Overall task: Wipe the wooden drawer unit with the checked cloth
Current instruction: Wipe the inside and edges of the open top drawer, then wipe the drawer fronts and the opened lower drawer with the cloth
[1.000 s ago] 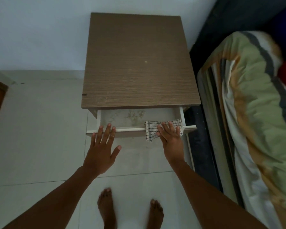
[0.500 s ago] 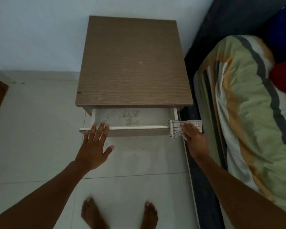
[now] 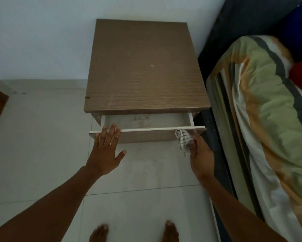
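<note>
Drawer (image 3: 146, 135): pulled out, inside mostly hidden.
Left hand (image 3: 105, 152): flat, fingers spread, on drawer's front.
Right hand (image 3: 200, 154): gripping cloth (image 3: 183, 142) against drawer's right end.

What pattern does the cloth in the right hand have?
The cloth is white with a dark checked grid, seen in the head view.

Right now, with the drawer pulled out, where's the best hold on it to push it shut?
Probably the drawer front, taken along its white top edge from the near, standing side. It juts past the wooden top, so the edge is bare between the left hand, fingers already flat over it, and the right hand bunching the checked cloth at the far-right corner. No handle shows.
</note>
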